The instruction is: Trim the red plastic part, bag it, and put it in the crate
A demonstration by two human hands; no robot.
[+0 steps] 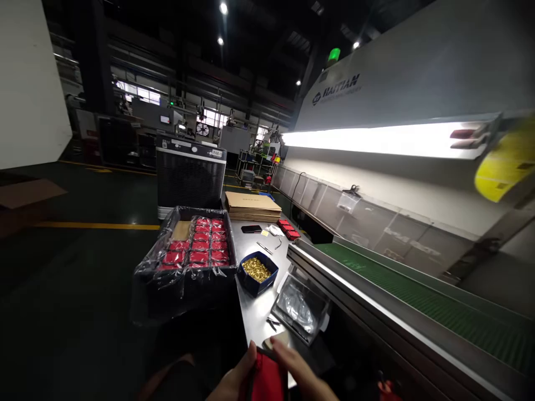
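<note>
Seemingly well along, the left hand (232,383) and right hand (304,374) grip one red piece (267,384) between closed fingers, while beyond the fingertips the lined crate (188,285) looks nearly filled with matching pieces (204,245), its far-left corner uncovered, and brass inserts (256,269) lie in a blue bin (247,283) beside it.

"HAITIAN" brand lettering – dark, on grey machine housing (418,67); smaller line beneath – unreadable.

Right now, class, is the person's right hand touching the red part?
Touching. The head view shows the right hand lying across the red part, with the left hand gripping its other side.
</note>
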